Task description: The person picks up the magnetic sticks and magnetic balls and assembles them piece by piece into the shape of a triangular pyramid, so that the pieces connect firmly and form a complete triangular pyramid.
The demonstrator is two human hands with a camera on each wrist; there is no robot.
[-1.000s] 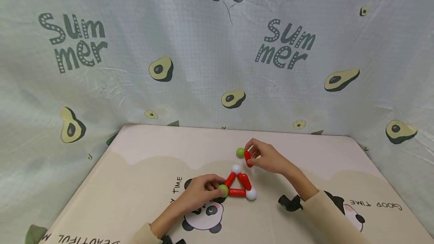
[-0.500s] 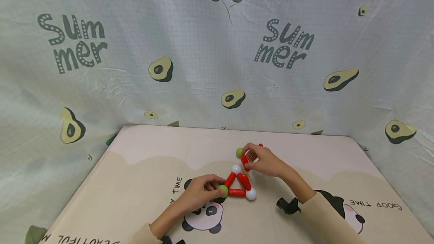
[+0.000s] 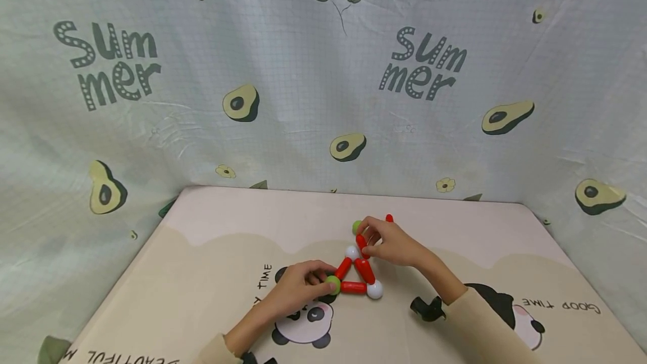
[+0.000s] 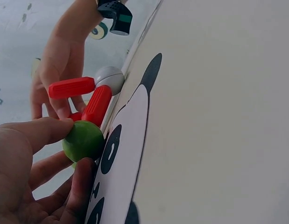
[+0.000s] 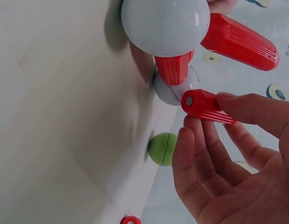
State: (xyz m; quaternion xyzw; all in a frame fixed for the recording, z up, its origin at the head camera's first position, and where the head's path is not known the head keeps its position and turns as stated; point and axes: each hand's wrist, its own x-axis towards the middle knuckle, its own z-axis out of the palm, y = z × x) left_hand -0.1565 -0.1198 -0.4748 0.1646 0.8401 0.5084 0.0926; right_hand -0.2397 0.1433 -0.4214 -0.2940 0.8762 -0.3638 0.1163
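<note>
My left hand pinches a green ball at the left corner of a triangle lying on the table. Red magnetic rods join this ball to a far white ball and a near white ball. A further red rod sticks up from the near white ball. My right hand pinches a loose red magnetic rod between thumb and fingers, its bare end with a round magnet close to the far white ball. Whether they touch I cannot tell.
Behind my right fingers sits another green ball, partly hidden. A spare red rod lies just beyond that hand. The table cover has printed pandas and lettering; a patterned curtain hangs behind the table.
My right hand has moved left and nearer with the red rod, from beside the loose green ball to the far white ball. The spare rod behind has come into sight. My left hand stays.
</note>
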